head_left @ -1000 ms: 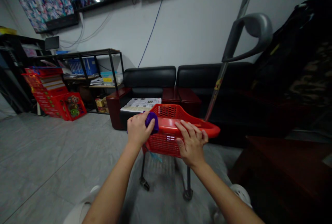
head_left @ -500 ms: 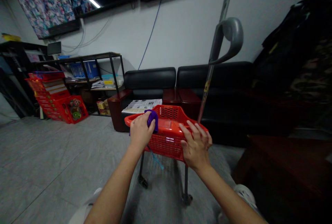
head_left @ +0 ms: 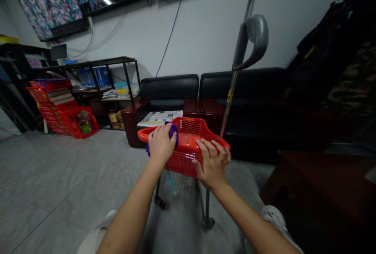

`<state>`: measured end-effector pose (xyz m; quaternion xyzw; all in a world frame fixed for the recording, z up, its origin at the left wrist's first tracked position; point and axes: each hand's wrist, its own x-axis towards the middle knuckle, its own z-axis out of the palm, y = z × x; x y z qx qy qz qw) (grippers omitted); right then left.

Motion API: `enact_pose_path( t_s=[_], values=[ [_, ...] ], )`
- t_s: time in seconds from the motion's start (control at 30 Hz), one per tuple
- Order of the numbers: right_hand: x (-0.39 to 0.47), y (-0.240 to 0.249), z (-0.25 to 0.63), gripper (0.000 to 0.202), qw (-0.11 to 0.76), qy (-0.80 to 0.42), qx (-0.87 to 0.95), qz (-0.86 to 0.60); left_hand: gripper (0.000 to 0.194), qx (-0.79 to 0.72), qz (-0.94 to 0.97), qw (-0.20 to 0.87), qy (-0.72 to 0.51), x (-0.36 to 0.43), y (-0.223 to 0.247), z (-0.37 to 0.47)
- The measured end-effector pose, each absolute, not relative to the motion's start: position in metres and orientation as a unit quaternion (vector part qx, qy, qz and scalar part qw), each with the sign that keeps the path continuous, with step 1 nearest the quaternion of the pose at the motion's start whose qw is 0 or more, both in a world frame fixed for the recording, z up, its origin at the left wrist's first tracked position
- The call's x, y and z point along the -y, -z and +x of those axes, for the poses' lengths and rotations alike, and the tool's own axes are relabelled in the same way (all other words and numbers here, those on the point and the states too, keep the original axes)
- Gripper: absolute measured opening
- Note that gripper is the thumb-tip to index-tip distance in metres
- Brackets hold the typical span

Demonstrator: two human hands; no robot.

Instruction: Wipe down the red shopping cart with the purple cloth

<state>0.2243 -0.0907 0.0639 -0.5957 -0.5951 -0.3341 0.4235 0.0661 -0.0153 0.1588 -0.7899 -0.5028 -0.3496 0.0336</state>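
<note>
Grey tiled floor [head_left: 76,171] spread out below a pale wall [head_left: 205,30], with screens [head_left: 47,7] up at eleven o'clock and a black sofa [head_left: 169,89] straight across at twelve. Newspaper [head_left: 161,117] lay on its seat, just beyond the red basket [head_left: 182,162] that sat on wheeled legs [head_left: 207,203] in front of me.

Through the head camera I saw my left hand [head_left: 161,144] on the basket's near rim, its fingers closed over a purple cloth [head_left: 174,130]. Most of that cloth was hidden under the hand; one fold showed at two o'clock from the knuckles, another at eight. I could not make out its long axis, bunched as it was.

My right hand [head_left: 213,164] held no cloth. Its fingers lay spread over the rim toward four o'clock, thumb lower against the mesh side. Between the two hands ran a bare stretch of red rim, its length going roughly from nine to three, dipping slightly rightward. The cloth lay at about ten from the right hand, so my left was clearly the nearer. A grey pole [head_left: 232,89] rose behind the basket, toward one o'clock, its foot hidden.
</note>
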Motion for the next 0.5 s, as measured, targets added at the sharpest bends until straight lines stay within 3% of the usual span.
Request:
enact_pose_path(
  t_s=[0.23,0.5],
  values=[
    [0.096,-0.065,0.221,0.060,0.399,0.321,0.632,-0.582,0.037,0.409,-0.847,0.042,0.336,0.029,-0.156,0.076],
    [0.096,-0.056,0.222,0.062,0.443,0.308,0.615,-0.575,0.035,0.511,-0.762,0.057,0.393,0.013,-0.150,0.057]
  ],
)
